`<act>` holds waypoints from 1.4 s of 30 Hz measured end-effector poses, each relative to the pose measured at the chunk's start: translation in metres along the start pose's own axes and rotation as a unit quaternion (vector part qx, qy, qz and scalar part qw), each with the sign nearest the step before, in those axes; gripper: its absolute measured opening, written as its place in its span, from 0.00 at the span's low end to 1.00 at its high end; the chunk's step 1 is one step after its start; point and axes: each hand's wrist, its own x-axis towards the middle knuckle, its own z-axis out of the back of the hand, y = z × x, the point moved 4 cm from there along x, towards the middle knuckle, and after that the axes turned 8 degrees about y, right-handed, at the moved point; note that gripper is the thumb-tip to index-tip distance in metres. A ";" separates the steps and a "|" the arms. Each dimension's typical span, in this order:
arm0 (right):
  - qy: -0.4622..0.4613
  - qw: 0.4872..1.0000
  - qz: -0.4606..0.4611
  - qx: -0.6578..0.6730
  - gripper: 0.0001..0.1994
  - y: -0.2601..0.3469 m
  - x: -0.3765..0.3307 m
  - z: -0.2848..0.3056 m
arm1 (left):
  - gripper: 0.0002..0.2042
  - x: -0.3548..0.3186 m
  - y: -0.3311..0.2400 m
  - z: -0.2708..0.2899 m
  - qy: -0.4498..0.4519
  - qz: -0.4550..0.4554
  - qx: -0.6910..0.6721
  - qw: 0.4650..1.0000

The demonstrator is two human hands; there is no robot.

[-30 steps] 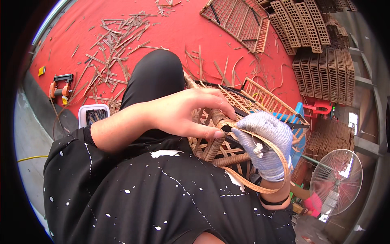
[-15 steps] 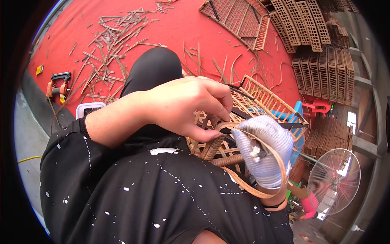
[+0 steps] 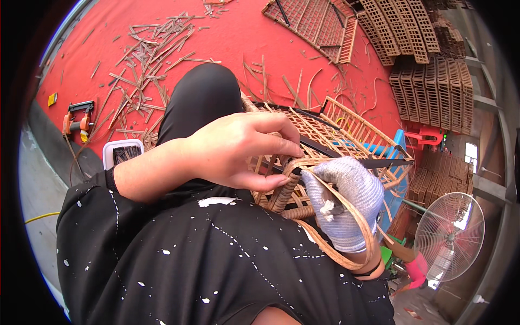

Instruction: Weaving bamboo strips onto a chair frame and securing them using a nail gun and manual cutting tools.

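My left hand (image 3: 238,149) is bare and reaches over a woven rattan frame (image 3: 295,116). Its thumb and fingers are spread on either side of a corner post (image 3: 283,192) wound with rattan, the thumb tip touching the winding. In a white knit glove, my right hand (image 3: 349,200) is closed on a long tan rattan strip (image 3: 362,219). This strip runs from the top of the post, loops around the glove and wrist, and curves back towards my lap. Black bars (image 3: 319,149) cross the frame behind my hands.
Cut rattan scraps (image 3: 149,70) litter the red floor covering (image 3: 216,32). An orange-and-black staple gun (image 3: 78,119) and a white tub (image 3: 123,150) of dark pieces are to the left. Stacked woven panels (image 3: 433,95) and a fan (image 3: 449,236) stand to the right. A blue support (image 3: 400,162) is beside the frame.
My left hand has shifted slightly left, its thumb and fingers now farther apart. My right hand has moved a little left with the strip in it. The view has tilted slightly.
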 end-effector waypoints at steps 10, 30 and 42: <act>0.045 0.992 -0.086 0.082 0.07 -0.015 0.008 0.004 | 0.21 -0.004 0.001 -0.006 -0.039 0.011 -0.033 0.999; -0.021 0.999 0.047 0.005 0.09 -0.012 -0.006 -0.012 | 0.21 -0.002 -0.005 -0.010 -0.009 0.037 -0.001 0.999; -0.128 0.991 -0.022 0.044 0.09 -0.030 -0.028 -0.032 | 0.22 0.008 -0.026 -0.039 -0.023 0.105 0.088 0.990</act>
